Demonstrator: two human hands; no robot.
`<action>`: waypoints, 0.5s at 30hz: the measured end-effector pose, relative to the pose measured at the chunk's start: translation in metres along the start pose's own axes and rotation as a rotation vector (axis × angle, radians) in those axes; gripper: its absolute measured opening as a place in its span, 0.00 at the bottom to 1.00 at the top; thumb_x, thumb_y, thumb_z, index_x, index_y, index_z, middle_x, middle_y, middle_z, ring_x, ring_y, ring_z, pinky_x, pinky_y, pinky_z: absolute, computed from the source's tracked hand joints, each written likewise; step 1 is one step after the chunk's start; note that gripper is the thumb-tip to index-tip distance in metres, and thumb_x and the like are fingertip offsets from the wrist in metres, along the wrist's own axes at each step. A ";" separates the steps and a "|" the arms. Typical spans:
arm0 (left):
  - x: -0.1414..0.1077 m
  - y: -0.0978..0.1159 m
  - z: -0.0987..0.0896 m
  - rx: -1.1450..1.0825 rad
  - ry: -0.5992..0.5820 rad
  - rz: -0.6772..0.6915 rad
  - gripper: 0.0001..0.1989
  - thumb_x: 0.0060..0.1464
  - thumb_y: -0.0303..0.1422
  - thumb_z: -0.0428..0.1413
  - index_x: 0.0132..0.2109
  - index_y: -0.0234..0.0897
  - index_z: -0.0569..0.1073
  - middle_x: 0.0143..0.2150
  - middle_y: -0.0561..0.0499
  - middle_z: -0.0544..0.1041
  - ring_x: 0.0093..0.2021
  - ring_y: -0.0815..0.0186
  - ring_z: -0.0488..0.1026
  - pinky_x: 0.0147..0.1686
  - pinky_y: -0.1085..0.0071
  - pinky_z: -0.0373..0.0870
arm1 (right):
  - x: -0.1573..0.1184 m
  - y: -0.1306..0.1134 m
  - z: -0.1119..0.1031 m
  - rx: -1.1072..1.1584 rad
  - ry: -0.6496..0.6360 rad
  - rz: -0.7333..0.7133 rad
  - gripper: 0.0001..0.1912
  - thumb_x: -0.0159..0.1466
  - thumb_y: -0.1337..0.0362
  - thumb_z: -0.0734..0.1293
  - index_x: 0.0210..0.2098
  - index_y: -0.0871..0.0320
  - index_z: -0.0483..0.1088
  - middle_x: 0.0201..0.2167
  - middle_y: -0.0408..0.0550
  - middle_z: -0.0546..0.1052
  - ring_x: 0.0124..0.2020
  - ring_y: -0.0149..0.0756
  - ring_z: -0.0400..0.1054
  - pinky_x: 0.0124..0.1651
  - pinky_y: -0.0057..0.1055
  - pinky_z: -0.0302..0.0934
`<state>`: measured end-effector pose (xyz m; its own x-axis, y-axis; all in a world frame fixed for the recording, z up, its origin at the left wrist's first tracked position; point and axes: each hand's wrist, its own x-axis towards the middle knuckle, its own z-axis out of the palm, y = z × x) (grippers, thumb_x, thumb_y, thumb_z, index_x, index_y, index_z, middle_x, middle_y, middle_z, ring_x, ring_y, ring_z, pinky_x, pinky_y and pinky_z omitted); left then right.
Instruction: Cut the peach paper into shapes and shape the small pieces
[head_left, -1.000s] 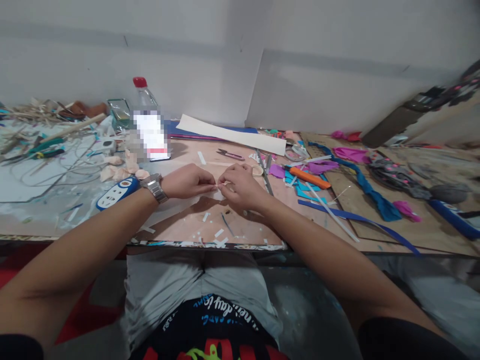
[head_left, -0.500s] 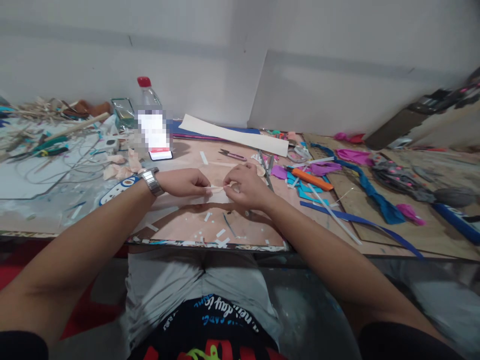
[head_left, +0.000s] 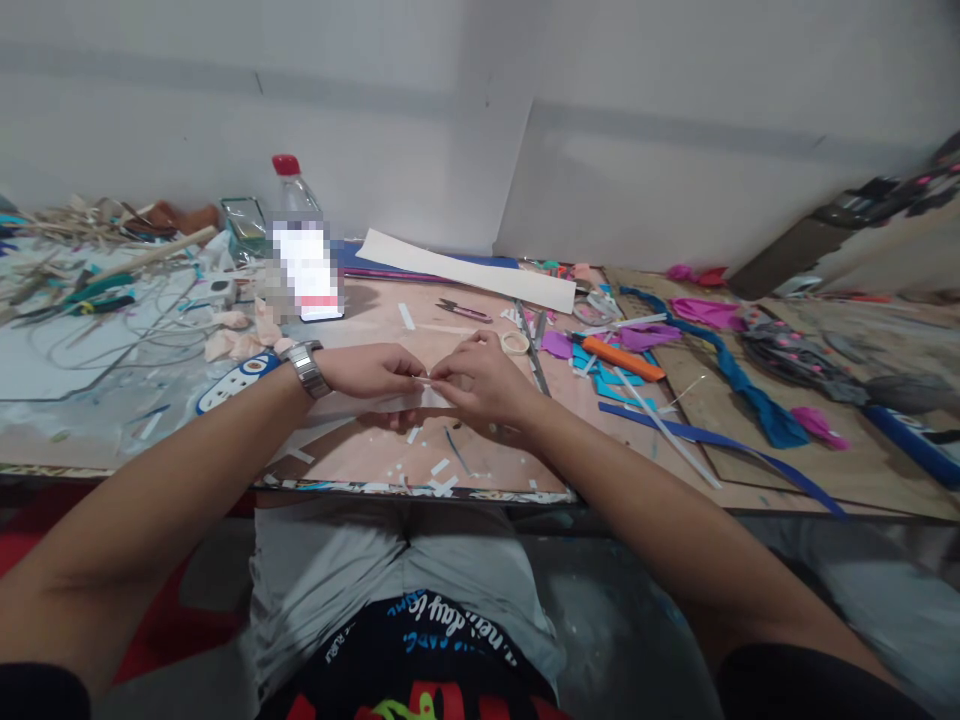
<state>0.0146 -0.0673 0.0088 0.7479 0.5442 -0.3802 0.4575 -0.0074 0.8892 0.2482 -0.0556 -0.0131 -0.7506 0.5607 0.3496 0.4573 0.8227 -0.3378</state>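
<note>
My left hand, a metal watch on its wrist, pinches the left side of a thin white strip, possibly paper. From the other side my right hand pinches the same strip, and the fingertips of both hands almost meet. A pale sheet-like piece shows under the fingers, partly hidden by them. Beyond my right hand lies a roll of tape. Small thread snips rest on the table further back.
A phone leans against a red-capped bottle. An orange utility knife lies among coloured scraps at right. Pliers and wood sticks lie at left. White paper bits dot the front edge.
My right hand has moved left, closing the gap to my left hand, so less of the strip shows between them. The tape roll is now more exposed.
</note>
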 end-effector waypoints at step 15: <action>-0.002 0.002 -0.002 0.100 -0.001 -0.035 0.09 0.56 0.29 0.49 0.44 0.37 0.70 0.28 0.50 0.79 0.23 0.64 0.76 0.22 0.73 0.67 | 0.000 0.001 0.001 0.007 0.049 -0.025 0.09 0.67 0.63 0.67 0.38 0.53 0.81 0.35 0.46 0.84 0.41 0.39 0.74 0.60 0.45 0.45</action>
<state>0.0132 -0.0671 0.0120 0.7309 0.5450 -0.4108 0.5289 -0.0720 0.8456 0.2484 -0.0552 -0.0141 -0.7375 0.5439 0.4004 0.4353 0.8360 -0.3340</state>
